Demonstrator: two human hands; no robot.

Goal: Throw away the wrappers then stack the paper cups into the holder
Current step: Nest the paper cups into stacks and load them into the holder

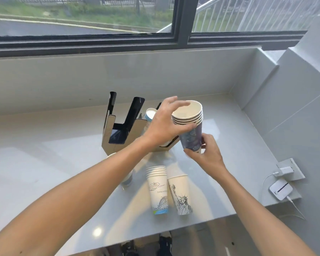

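Both hands (166, 122) grip stacked cups (189, 126) above holder (118, 130), counter edge (229, 215) near.

Location: indoor refreshment counter, likely an office pantry. Indicators: grey stone countertop (229, 126) below a wide window (81, 15), cardboard cup holder (118, 130), printed paper cups (158, 189), wall socket (292, 169) with charger.

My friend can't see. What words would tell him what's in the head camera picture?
Two bare hands hold a stack of dark blue paper cups above a grey counter: the left hand near the rims, the right hand at the base. A cardboard cup holder stands behind; two white cup stacks stand nearer.
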